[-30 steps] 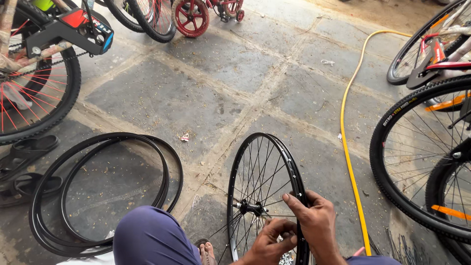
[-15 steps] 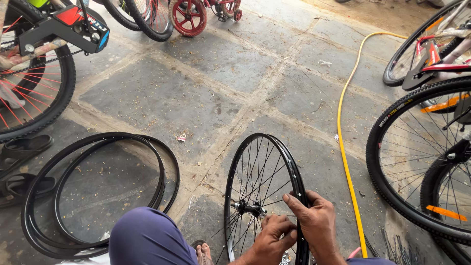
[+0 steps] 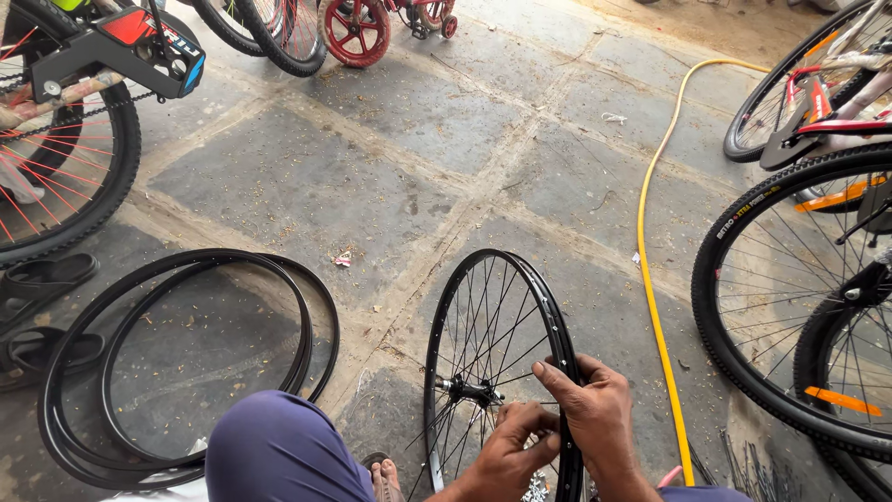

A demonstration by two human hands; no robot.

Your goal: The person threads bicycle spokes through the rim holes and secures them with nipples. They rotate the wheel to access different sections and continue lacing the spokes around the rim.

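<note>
Little has moved in the last second: the bare spoked wheel rim (image 3: 497, 372) stands upright on the stone floor (image 3: 372, 158), right hand (image 3: 595, 418) still gripping its edge, left hand (image 3: 506, 446) pinching spokes beside the hub.

Open stone floor (image 3: 372, 167) ahead of spoked rim (image 3: 492, 325). Loose rims (image 3: 186, 372) block left. Yellow hose (image 3: 655, 279) and bicycle wheel (image 3: 790, 307) crowd right.

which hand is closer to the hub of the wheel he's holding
Left. The left hand sits among the spokes just right of the hub, fingers curled inward. The right hand is farther out, gripping the bare black wheel at its rim.
</note>
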